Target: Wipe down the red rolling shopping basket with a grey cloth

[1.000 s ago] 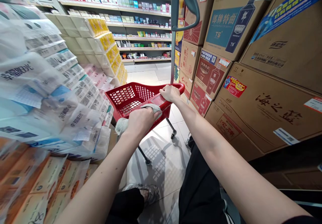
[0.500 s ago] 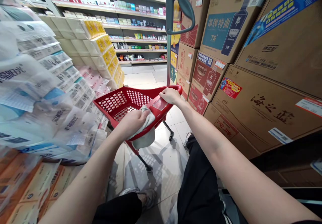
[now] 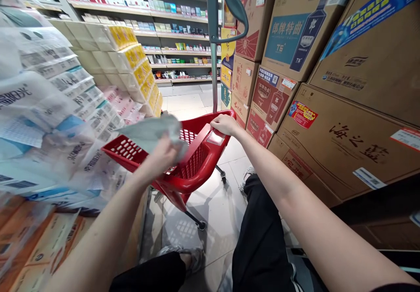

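Observation:
A red plastic shopping basket (image 3: pixel 193 165) on wheels stands tilted on the floor in front of me, its tall grey handle (image 3: pixel 226 14) rising behind it. My right hand (image 3: pixel 224 124) grips the basket's near rim by its right corner. My left hand (image 3: pixel 160 156) is raised over the basket's left side and is closed on a pale grey cloth (image 3: pixel 149 131), which hangs blurred above the rim.
Stacked packs of tissue paper (image 3: pixel 59 108) crowd the left. Large brown cardboard boxes (image 3: pixel 341 86) are piled on the right. Store shelves (image 3: pixel 138 16) with goods line the back, with tiled floor (image 3: pixel 190 99) between. My dark trousers (image 3: pixel 262 239) and a shoe (image 3: pixel 193 257) show below.
My left hand lifted the cloth off the basket's rim and swung it up to the left. The basket tipped and turned left. My right hand kept its grip.

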Tool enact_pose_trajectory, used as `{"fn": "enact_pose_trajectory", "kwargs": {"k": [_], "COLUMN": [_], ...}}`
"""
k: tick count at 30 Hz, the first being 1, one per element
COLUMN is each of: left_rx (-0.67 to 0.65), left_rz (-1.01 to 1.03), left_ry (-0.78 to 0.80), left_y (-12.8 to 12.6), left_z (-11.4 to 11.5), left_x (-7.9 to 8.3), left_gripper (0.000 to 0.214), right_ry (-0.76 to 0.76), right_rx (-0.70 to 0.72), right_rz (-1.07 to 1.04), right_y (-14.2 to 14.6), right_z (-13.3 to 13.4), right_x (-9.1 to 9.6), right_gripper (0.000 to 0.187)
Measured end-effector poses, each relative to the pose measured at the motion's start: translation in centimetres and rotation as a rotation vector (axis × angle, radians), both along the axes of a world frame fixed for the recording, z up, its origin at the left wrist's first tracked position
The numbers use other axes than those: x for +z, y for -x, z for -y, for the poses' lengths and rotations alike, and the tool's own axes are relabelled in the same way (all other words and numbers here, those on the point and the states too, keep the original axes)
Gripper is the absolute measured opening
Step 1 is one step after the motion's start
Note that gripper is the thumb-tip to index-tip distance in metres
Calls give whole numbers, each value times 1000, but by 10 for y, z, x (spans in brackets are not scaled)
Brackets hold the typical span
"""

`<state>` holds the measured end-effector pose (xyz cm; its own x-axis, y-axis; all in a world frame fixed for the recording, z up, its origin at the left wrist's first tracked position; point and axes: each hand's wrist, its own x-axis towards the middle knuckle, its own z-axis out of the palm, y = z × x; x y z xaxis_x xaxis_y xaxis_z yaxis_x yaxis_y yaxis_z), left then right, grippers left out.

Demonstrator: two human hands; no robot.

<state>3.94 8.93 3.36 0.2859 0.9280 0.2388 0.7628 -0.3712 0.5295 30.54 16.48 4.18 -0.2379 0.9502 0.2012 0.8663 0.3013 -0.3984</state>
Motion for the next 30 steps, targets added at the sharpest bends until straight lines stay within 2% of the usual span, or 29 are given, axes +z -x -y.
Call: {"fn": "enact_pose_trajectory", "kwargs": {"k": [2,5,8,11,15,18,20,22,26,30], "left_rx": [-226,-290,-304,-315,-389,-392,-370,-362,-436,-495], "left_rz": [-282,-501,-535,-596,-702,-737,-716,-680,-705,-726], "left_ry": [176,240,156,20,-159,-198,-181,-167,-180,-200], "left_y": [-15,-26,-29,-33,-45,-55,-61,-67,-81,-98], "left_z": [-6,-16,-23,-27,-25,-25,-31,-42,-77,-114], "left_x": [-13,-33,-43,-45,-44,-46,-48,-50,-49,-48], "left_gripper": [64,67,66,67,64,64,65,65,63,61], "right_ry": [4,34,59,31,132,254,276,246,156,122], "right_rx": [-9,-20,-21,-83,-329,-471,-454,-378,-244,-175], "right_rz": [-12,-3,37,79,8,-65,-79,-67,0,46], "right_y": [0,0,1,4,8,6,1,-5,-13,-15], "right_z": [0,-1,-2,-5,-10,-17,-22,-27,-35,-44], "right_x": [1,2,2,0,1,3,4,2,-1,-3], "right_gripper": [36,38,40,43,61,63,58,51,44,43]}}
